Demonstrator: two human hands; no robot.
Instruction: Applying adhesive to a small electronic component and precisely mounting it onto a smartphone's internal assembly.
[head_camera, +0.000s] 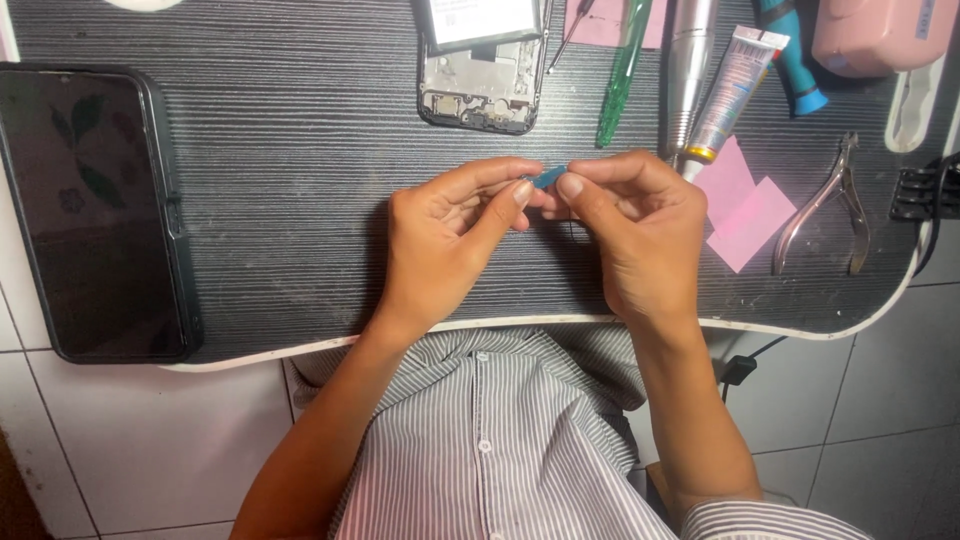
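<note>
A: Biggest first. Your desk (300, 150), dark and striped with a white edge, fills the top half of the frame. Below it, your striped shirt (490, 440) at bottom centre.

B: And on the desk?

A: Phone (90, 210) in a dark case at the left, screen up and black. An opened phone frame (485, 70) at top centre, its lower end toward you. A pink box (880, 35) in the upper right corner, cut off by the frame edge.

B: Hands?

A: Your left hand (440, 245) and right hand (640, 235) meet at mid-frame above the desk. Both pinch a small blue piece (549, 178) between thumb and fingertips, the other fingers curled in. The piece sits right where the fingertips touch, mostly hidden; can't tell what it is.

B: The rest, smaller stuff?

A: Upper right, running top to bottom: a silver pen-shaped tool (688, 70), a grey tube (735, 90) with a yellow band near its cap, and a green tool (622, 75) left of both. A blue-handled tool (795, 60) is just right of the tube. Pink paper slips (745, 205) lie just right of your right hand. Metal nippers (830, 205) sit right of the slips, handles toward you. Black comb-like part (925, 190) at the right edge.
</note>
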